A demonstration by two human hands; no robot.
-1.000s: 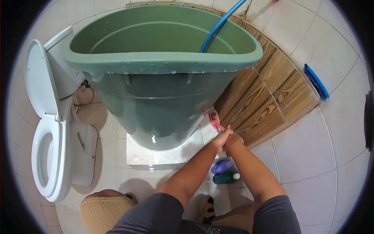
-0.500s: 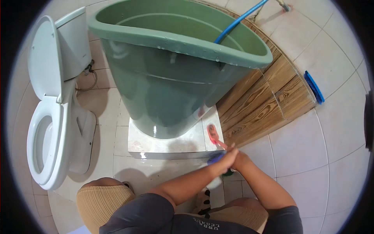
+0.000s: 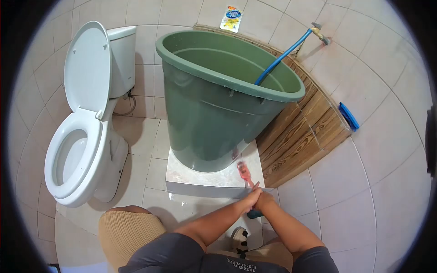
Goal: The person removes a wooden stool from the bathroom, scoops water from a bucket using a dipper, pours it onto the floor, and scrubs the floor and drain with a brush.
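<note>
A red-pink long-handled brush (image 3: 244,170) slants over the right front corner of the tiled step, its head lying near the base of the green tub (image 3: 205,113). My left hand (image 3: 253,197) is closed at the handle's lower end. Pressed against it, my right hand (image 3: 265,202) is also closed around the handle end; its fingers are partly hidden by the overlap. Just below the hands a dark green object (image 3: 255,214) shows in part, its kind hidden. The step (image 3: 200,181) is pale and looks wet.
A white toilet (image 3: 77,154) with its lid raised stands at left. A blue hose (image 3: 287,59) runs from the wall tap (image 3: 320,35) into the tub. A wood-patterned ledge (image 3: 300,141) holds a blue brush (image 3: 348,117) and a packet (image 3: 231,19). My shoe (image 3: 239,240) is below.
The camera view has tilted up, bringing the packet and wall tap into fuller view. Both hands remain together at the brush handle, and the brush head still rests by the tub base.
</note>
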